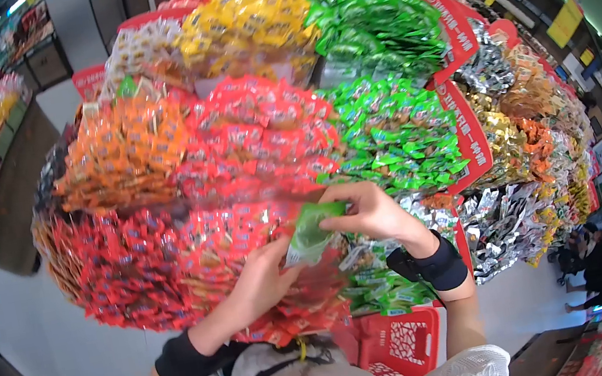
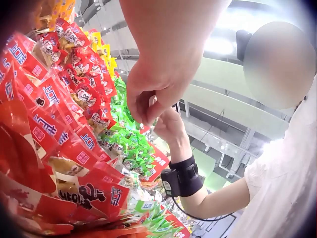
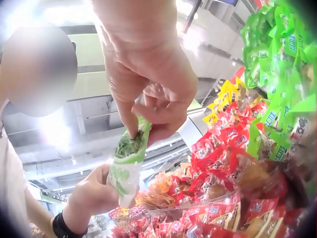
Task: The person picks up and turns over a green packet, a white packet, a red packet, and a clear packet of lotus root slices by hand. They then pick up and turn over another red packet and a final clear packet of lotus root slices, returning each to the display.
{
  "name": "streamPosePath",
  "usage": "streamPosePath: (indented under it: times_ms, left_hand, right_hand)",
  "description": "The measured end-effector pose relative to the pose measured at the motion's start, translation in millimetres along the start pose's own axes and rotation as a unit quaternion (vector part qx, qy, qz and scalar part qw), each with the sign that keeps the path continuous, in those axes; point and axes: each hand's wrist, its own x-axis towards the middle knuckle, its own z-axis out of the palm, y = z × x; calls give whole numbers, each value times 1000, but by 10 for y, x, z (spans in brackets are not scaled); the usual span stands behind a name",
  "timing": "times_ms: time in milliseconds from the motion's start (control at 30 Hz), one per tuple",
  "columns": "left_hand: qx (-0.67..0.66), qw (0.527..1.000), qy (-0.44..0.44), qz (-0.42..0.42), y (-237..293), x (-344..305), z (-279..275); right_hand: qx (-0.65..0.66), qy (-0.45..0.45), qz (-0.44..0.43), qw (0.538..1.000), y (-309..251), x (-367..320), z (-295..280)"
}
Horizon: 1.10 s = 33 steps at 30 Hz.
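A small green and white snack packet [image 1: 309,236] is stretched between my two hands above the heaped sweets display. My right hand [image 1: 370,212] pinches its upper end between thumb and fingers. At the lower end, my left hand [image 1: 262,280] grips the white part with thumb and fingers. In the right wrist view the packet [image 3: 124,171] slants, with dark green contents showing through a clear window. The left wrist view shows my left hand [image 2: 161,79] with curled fingers hiding the packet, and the right hand [image 2: 171,130] behind it.
Red packets [image 1: 252,136] lie heaped below and ahead of the hands. Green packets [image 1: 396,140] fill sections to the right, orange packets [image 1: 119,147] and yellow packets [image 1: 241,23] farther back. A red basket [image 1: 400,343] is low in front of the body. Other people [image 1: 600,261] are at far right.
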Motion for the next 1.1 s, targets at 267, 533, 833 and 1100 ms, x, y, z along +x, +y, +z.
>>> streamPosePath:
  times_ms: [267,533,833,1100]
  left_hand:
    - [34,997,56,34,66,30,-43]
    - [-47,997,58,-30,-159,-89,-76]
    - [-48,997,50,-44,-211,-38,-30]
    - [-61,994,63,-62,-246,40,-18]
  right_hand:
    - [41,-13,-11,999,-67,18,-161]
    - [-53,444,-148,882,-67,226,-2154]
    - [-110,487,-199,843,500,738,-3541]
    - [-273,470,-31,839,775,783,-3791]
